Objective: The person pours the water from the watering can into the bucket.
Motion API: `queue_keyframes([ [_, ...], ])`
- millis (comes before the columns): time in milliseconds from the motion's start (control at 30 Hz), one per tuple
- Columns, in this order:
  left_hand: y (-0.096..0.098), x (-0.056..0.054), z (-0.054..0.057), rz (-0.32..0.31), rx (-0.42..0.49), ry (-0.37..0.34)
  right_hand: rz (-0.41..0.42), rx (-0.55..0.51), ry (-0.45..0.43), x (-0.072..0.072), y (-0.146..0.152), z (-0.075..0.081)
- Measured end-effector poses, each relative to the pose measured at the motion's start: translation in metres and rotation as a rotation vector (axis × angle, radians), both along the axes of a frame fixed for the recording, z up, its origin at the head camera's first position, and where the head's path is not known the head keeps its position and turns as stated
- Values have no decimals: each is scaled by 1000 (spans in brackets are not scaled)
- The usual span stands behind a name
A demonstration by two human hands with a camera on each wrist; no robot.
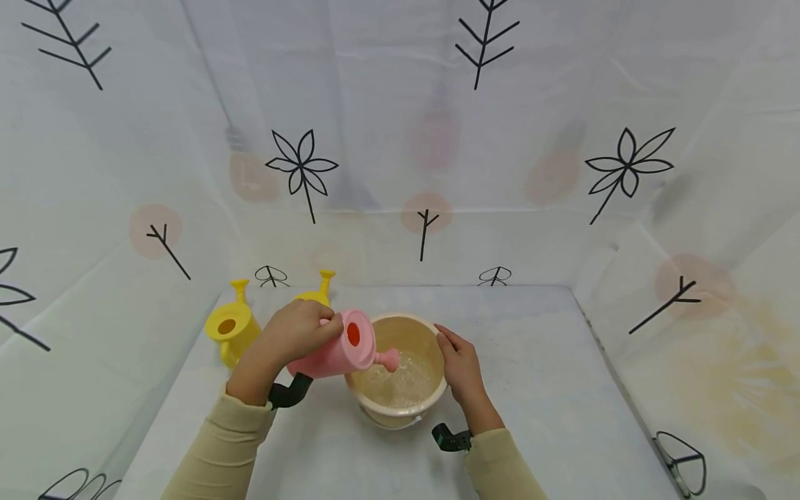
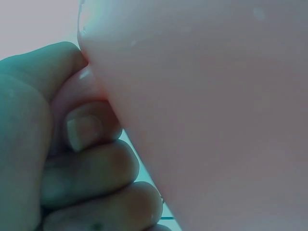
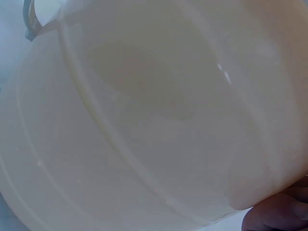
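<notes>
My left hand (image 1: 301, 329) grips the handle of a pink watering can (image 1: 331, 360), fingers curled round it in the left wrist view. The can is tilted, its spout over the mouth of a beige bucket (image 1: 390, 326). Water (image 1: 403, 382) in the bucket looks rippled and bubbly under the spout. On the bucket's right side, my right hand (image 1: 462, 364) holds the rim with thumb and fingers. Close up in the right wrist view, the bucket's outer wall (image 3: 144, 106) fills most of the picture, with a fingertip (image 3: 276, 211) at the lower right.
A yellow watering can (image 1: 231, 330) stands at the left of the white table (image 1: 537, 389). Another yellow can (image 1: 315, 297) is partly hidden behind my left hand. Patterned cloth (image 1: 387, 139) rises behind the table and along both sides.
</notes>
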State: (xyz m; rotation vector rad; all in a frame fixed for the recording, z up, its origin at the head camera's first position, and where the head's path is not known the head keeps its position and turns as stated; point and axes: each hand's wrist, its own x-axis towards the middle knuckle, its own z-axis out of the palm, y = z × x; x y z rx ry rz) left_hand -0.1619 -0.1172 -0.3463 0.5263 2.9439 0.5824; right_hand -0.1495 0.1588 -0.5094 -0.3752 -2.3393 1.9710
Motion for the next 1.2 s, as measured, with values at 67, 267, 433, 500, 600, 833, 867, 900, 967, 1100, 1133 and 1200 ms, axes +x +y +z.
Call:
queue_keyframes([
  [67,0,0,0,2,0,-7,-3,3,-7,0,0,0],
  [267,2,-1,-1,17,-10,-33,-7,-5,-18,0,0,0],
  [433,2,-1,-1,11,-17,-23,-6,4,-17,1,-1,0],
  [500,2,-1,-1,9,-16,-18,-5,7,-18,1,-1,0],
  [600,2,-1,-1,6,-15,-13,-3,3,-21,0,-1,0],
  [833,2,-1,0,1,-15,-6,-1,6,-17,1,-1,0],
  [867,2,-1,0,0,-15,-4,-1,6,-18,1,-1,0],
  [900,2,-1,0,-1,-16,-3,-1,5,-17,1,-1,0],
  [967,3,-1,0,-3,-17,1,3,5,-12,1,0,0],
  [1100,4,-1,0,-4,-18,1,5,-1,-16,1,0,1],
  [1133,4,-1,1,-5,-19,1,8,3,-11,1,0,1],
  [1200,4,-1,1,-5,-18,-1,10,6,-11,1,0,1],
])
